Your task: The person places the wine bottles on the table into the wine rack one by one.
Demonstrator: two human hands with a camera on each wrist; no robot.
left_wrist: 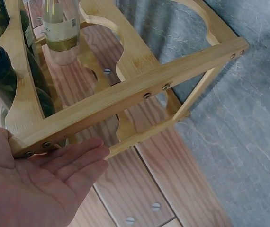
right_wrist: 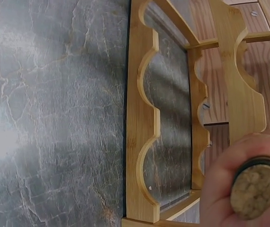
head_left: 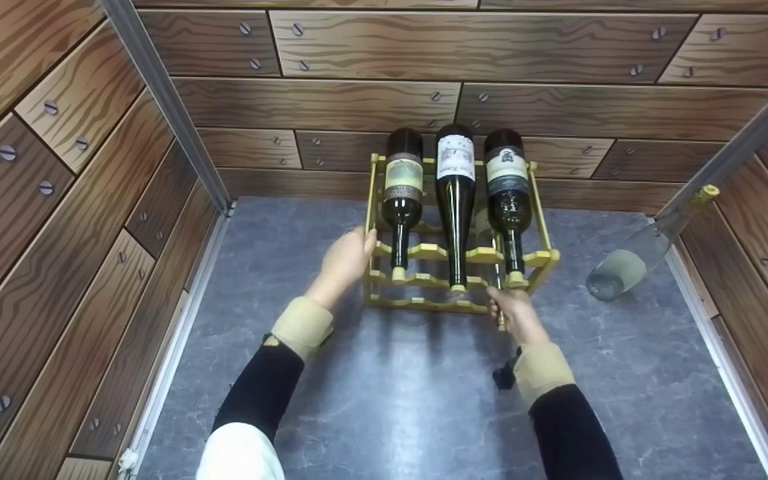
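Note:
A light wooden wine rack (head_left: 429, 251) stands on the grey floor with three dark corked wine bottles lying in its top row: left (head_left: 403, 177), middle (head_left: 455, 160) and right (head_left: 508, 167). My left hand (head_left: 347, 257) holds the rack's left front corner, fingers (left_wrist: 78, 163) along the side rail and thumb hidden. Below the right bottle, my right hand (head_left: 517, 313) grips the neck of another bottle; its cork (right_wrist: 257, 191) shows beyond my fingers. Most of that bottle is hidden inside the rack. A clear bottle with a pale label (left_wrist: 61, 29) shows in the rack in the left wrist view.
A clear glass bottle (head_left: 627, 267) with a yellow top leans at the right, near the side wall. Wood-patterned walls (head_left: 371, 47) close in the back and both sides. Grey marbled floor (head_left: 411, 400) stretches in front of the rack.

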